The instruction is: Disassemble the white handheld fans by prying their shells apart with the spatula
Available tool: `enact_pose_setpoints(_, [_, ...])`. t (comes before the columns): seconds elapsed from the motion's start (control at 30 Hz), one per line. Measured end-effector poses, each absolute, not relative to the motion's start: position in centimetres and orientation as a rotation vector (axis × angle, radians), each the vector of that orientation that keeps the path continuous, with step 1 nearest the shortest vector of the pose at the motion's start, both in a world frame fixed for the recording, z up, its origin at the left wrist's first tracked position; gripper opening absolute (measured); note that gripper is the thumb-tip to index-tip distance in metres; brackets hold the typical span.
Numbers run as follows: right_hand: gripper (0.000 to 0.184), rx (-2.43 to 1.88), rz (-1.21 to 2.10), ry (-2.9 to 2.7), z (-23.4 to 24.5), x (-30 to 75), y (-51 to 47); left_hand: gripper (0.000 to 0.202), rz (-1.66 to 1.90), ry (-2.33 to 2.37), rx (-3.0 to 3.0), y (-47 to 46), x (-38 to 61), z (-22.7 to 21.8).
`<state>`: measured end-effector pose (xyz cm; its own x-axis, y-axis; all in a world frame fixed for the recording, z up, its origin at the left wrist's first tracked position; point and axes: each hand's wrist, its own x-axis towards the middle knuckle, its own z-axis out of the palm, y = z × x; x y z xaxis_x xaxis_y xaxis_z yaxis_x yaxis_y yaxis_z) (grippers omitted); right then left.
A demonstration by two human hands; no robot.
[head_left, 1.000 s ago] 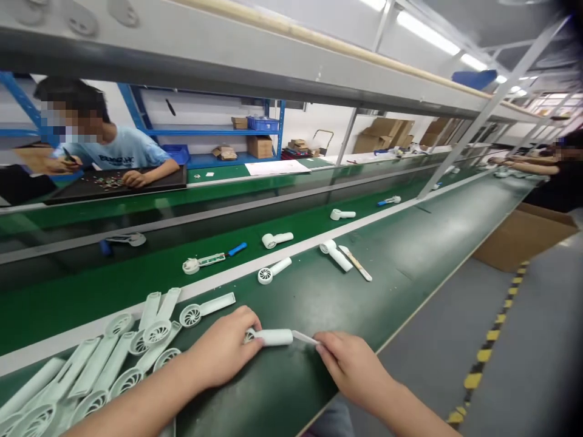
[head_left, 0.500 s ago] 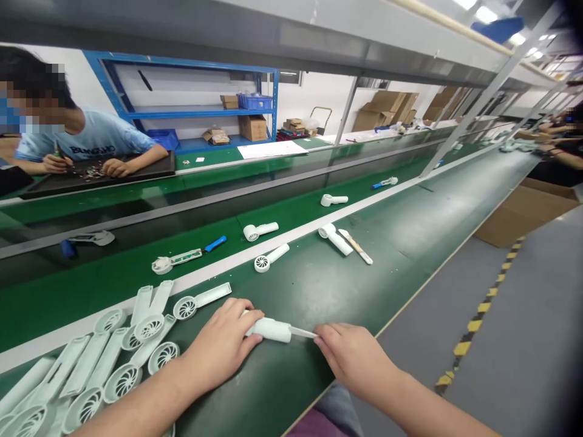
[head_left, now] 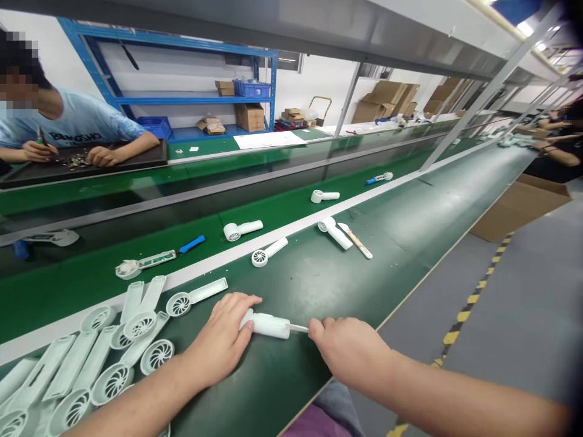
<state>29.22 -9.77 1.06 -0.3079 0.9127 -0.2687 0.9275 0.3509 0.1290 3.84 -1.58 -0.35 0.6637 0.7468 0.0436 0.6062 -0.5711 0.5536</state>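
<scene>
My left hand (head_left: pixel 230 331) is closed around the head end of a pale green handheld fan (head_left: pixel 269 326), which lies on the dark green work surface with its handle pointing right. A thin, whitish flat tool (head_left: pixel 298 328) touches the end of that handle; whether its tip goes inside, I cannot tell. Its other end disappears into my right hand (head_left: pixel 348 349), whose fingers are wrapped around it. Just beyond my left hand lies a fan shell half (head_left: pixel 207 292) with its hollow side up. A pile of similar shell halves (head_left: pixel 82 364) lies left of my left forearm.
Farther off on the surface are two fans, (head_left: pixel 268 252) one beside the belt edge, and a craft knife-like tool (head_left: pixel 355 241). The green conveyor belt (head_left: pixel 282 209) carries several fan parts, some with blue cells. A co-worker (head_left: pixel 77 127) sits across; a cardboard box (head_left: pixel 519 206) stands right.
My right hand has turned over and moved slightly closer to the fan handle, so less of the tool shows. Parts on the belt have shifted left. The camera view has tilted slightly.
</scene>
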Motion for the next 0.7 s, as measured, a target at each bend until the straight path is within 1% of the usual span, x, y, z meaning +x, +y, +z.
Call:
enact_pose_setpoints(0.07, [0.018,1.616,-0.147,2.264,2.1,28.7,-9.2,0.034,0.423,1.076,2.37,-1.7,3.8,-0.8])
enact_pose_setpoints(0.2, [0.027,1.636,-0.32,2.101,3.5,27.3,-8.5,0.038,0.433,1.059,2.376,-1.8,3.6,-1.4])
enact_pose_setpoints(0.4, [0.039,1.611,-0.41,2.068,4.3,25.1,-7.9,0.04,0.441,1.052,2.343,-1.8,3.9,-1.7])
enact_pose_setpoints(0.57, [0.035,1.582,-0.516,2.077,5.4,22.3,-6.8,0.042,0.42,1.043,2.32,-1.8,4.0,-1.6])
enact_pose_setpoints(0.7, [0.038,1.566,-0.556,2.07,5.8,21.0,-6.1,0.044,0.434,1.07,2.312,-2.0,4.0,-1.6])
